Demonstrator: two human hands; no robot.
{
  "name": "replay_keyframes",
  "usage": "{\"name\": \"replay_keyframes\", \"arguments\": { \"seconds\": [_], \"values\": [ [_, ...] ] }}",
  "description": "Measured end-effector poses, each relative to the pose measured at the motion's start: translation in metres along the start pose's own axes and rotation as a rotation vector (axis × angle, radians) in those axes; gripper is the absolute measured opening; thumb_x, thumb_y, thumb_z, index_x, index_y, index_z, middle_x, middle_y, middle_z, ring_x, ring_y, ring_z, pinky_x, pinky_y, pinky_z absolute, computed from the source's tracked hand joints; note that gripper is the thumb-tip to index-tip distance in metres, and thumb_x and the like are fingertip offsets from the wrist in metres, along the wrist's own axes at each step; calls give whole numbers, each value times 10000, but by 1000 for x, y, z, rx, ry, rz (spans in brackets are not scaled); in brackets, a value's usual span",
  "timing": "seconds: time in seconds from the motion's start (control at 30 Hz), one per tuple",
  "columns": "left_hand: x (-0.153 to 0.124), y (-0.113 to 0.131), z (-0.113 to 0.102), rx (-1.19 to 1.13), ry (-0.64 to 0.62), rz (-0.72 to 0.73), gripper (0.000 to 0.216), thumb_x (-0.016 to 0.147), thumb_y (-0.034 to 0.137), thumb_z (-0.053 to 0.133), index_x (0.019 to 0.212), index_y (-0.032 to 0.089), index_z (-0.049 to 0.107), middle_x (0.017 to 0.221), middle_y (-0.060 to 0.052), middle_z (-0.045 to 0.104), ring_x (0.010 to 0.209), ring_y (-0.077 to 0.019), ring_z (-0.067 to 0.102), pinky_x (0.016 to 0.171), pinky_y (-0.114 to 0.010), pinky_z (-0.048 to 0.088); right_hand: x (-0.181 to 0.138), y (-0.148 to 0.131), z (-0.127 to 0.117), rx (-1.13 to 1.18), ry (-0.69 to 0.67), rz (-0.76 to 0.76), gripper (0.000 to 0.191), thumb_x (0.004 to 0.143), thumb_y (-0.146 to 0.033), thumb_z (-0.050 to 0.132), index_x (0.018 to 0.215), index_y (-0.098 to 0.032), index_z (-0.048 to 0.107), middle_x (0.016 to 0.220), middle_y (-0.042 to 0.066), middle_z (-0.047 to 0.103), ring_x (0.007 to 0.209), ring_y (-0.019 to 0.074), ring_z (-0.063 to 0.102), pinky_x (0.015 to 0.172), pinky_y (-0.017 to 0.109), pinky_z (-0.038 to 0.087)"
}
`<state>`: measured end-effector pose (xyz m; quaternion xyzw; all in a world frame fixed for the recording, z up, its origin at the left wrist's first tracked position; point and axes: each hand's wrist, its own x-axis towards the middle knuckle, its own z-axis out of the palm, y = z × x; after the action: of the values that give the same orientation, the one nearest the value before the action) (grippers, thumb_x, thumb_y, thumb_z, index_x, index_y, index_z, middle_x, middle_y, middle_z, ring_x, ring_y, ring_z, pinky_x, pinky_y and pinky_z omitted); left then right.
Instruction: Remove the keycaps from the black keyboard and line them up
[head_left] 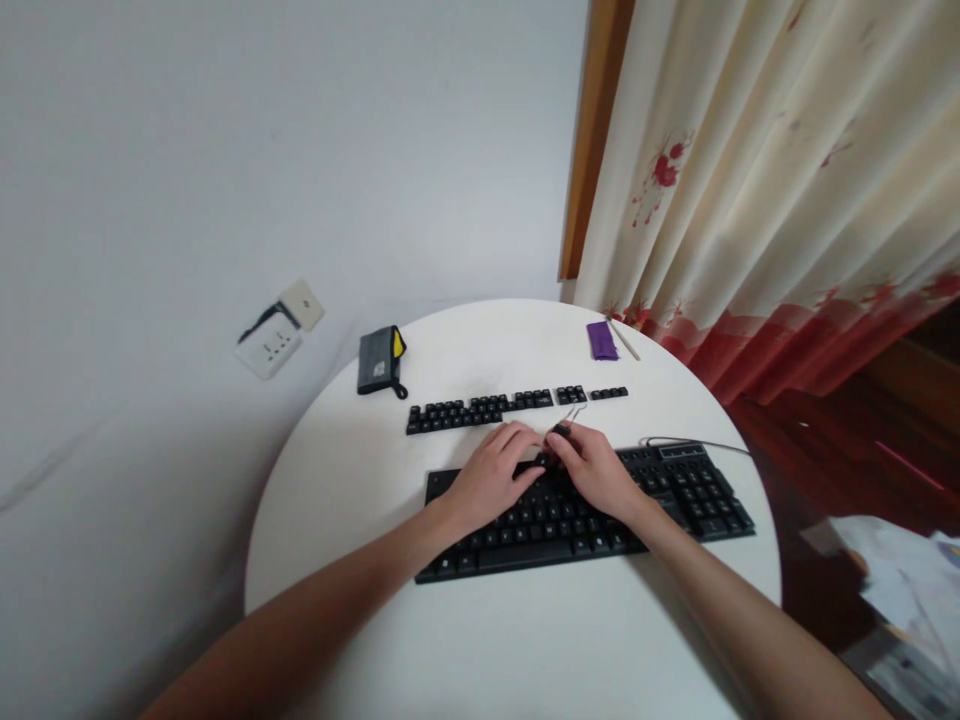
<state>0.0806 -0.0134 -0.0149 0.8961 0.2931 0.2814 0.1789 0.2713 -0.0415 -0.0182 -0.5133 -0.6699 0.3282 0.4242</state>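
left hand (491,478), right hand (598,470) on black keyboard (697,497)

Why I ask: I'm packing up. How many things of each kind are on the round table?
Keyboard: 1
Groups of loose keycaps: 3
Grey pouch: 1
Purple item: 1
Thin stick: 1
Wire tool in right hand: 1
Total: 8

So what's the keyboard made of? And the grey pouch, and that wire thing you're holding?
The keyboard looks like black plastic, matt: moulded keys, no shine. The grey pouch seems woven cloth, dull and soft-edged, yellow lining showing. The wire tool pinched in the right hand looks like thin pale metal, too small to be sure.
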Motion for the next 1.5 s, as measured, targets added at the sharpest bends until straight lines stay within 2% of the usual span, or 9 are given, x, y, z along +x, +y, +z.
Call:
{"name": "replay_keyframes", "arguments": {
  "seconds": [0.23,0.5,0.63,0.73,0.8,0.93,1.17,1.3,1.5],
  "values": [
    [0,2,-3,131,-29,86,169,905,197,627,1071,226,638,1085,-51,602,1036,-222,548,943,-407,472,-2,-1,3,-69,8,-22,273,984,-342,459,758,-201,519,679,-10,564,641,154,514,642,271,389],
    [-1,7,-2,84,-21,97,148,885,239,670,1033,224,672,1069,-50,608,1016,-217,526,928,-395,454,-2,-1,5,-54,-9,-34,264,983,-302,446,743,-205,495,668,-15,547,638,149,502,629,270,380],
    [5,2,-10,83,71,27,141,854,245,710,994,255,709,1082,-40,595,1026,-216,512,953,-404,436,0,4,5,15,34,39,282,981,-334,453,748,-197,536,673,5,612,647,160,568,642,274,421],
    [17,-16,-19,151,190,-108,147,791,264,770,935,281,746,1128,-40,566,1032,-232,488,956,-425,428,4,9,3,64,101,76,306,984,-358,446,765,-187,573,702,29,655,666,170,612,665,283,454],
    [27,-31,-23,209,214,-192,150,753,270,795,898,296,765,1151,-35,550,1014,-239,483,953,-447,419,5,11,1,84,138,77,317,982,-368,448,762,-183,583,716,41,667,676,174,621,671,287,467],
    [38,-52,-18,278,149,-256,131,715,312,824,839,308,778,1182,-32,540,1047,-268,470,953,-485,392,6,12,-1,109,160,90,318,974,-380,458,769,-177,590,718,50,675,666,175,624,647,285,474],
    [31,-63,-3,303,77,-280,98,712,315,827,791,292,774,1170,-46,540,1115,-307,437,948,-506,363,7,11,-2,105,161,73,338,974,-393,458,757,-175,598,709,45,672,658,164,615,640,274,465],
    [28,-67,-2,314,76,-270,139,717,320,824,837,279,767,1169,-52,534,1120,-306,436,958,-500,355,7,13,-2,102,161,83,334,973,-404,459,776,-176,603,719,46,685,658,166,620,627,274,464],
    [27,-66,0,338,110,-296,343,696,362,832,994,261,695,1199,-60,514,1117,-310,448,951,-486,371,6,12,-3,95,163,77,338,974,-405,461,770,-179,607,717,42,682,662,165,621,634,275,463]
  ]
}}
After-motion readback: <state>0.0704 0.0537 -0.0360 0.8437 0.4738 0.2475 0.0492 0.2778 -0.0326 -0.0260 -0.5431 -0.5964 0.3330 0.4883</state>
